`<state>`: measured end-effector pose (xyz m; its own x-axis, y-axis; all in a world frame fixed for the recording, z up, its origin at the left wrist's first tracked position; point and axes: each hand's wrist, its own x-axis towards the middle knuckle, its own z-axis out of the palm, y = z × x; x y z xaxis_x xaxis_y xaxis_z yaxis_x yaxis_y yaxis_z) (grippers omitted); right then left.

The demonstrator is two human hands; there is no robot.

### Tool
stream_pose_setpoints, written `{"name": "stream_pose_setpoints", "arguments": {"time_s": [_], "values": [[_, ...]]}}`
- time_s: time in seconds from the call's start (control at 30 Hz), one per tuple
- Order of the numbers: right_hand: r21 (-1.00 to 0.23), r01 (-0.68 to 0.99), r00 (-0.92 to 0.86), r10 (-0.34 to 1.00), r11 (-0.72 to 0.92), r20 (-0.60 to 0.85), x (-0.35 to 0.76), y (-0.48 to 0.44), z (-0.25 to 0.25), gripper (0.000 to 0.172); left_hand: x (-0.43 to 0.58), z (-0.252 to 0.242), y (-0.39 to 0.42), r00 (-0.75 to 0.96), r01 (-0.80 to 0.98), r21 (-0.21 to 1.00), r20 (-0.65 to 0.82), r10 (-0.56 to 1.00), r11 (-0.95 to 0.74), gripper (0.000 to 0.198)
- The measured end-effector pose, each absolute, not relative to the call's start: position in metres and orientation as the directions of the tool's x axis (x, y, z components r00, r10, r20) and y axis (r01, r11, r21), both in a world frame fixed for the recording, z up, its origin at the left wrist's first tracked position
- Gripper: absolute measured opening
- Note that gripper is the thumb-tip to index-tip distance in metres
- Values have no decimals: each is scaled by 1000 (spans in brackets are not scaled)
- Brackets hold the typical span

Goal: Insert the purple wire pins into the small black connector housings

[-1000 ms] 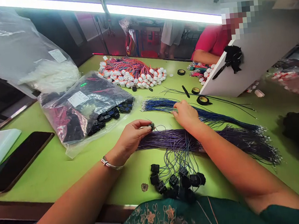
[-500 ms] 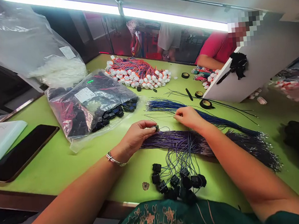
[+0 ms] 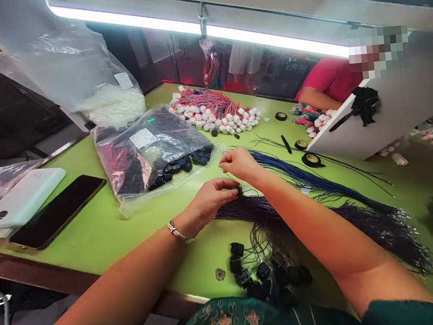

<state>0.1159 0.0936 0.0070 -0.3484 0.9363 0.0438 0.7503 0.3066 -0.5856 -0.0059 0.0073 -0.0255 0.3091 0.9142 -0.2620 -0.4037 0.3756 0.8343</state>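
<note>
My left hand [image 3: 212, 199] pinches a small black connector [image 3: 237, 190] just above the bundle of purple wires [image 3: 361, 220] on the green table [image 3: 94, 234]. My right hand [image 3: 240, 164] is closed in a pinch on a thin blue wire, a little above and right of the connector. A bundle of blue wires [image 3: 297, 175] fans out behind my right wrist. Several black connectors with wires attached [image 3: 264, 274] lie in a heap near the table's front edge, below my arms.
A clear bag of black connectors [image 3: 151, 153] lies left of my hands, a bag of white parts [image 3: 109, 103] behind it. A phone [image 3: 59, 211] and white power bank [image 3: 22, 197] sit far left. Red-wired white connectors [image 3: 215, 112], tape rolls [image 3: 311, 159], a white board [image 3: 386, 112] and a person in red [image 3: 330, 79] are beyond.
My right hand has left the blue wire bundle and come left and toward the connector in my left hand, pinching a wire. The camera view has shifted rightward.
</note>
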Motion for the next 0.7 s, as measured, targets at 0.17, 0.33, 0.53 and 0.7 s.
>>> {"name": "stream_pose_setpoints", "arguments": {"time_s": [0.17,0.33,0.53,0.7], "values": [[-854,503,-224,974,135,23,148,62,6,15,-7,-23,7,314,-438,815,-256,914,379,22],[-890,434,-146,986,138,82,170,23,-2,14,-7,-25,10,297,-473,789,-275,914,391,23],[-813,533,-116,973,232,202,172,4,-13,12,-7,-27,14,327,-492,764,-282,902,417,21],[-748,595,-99,951,293,293,170,0,-10,13,-8,-27,14,348,-489,760,-280,895,428,20]]}}
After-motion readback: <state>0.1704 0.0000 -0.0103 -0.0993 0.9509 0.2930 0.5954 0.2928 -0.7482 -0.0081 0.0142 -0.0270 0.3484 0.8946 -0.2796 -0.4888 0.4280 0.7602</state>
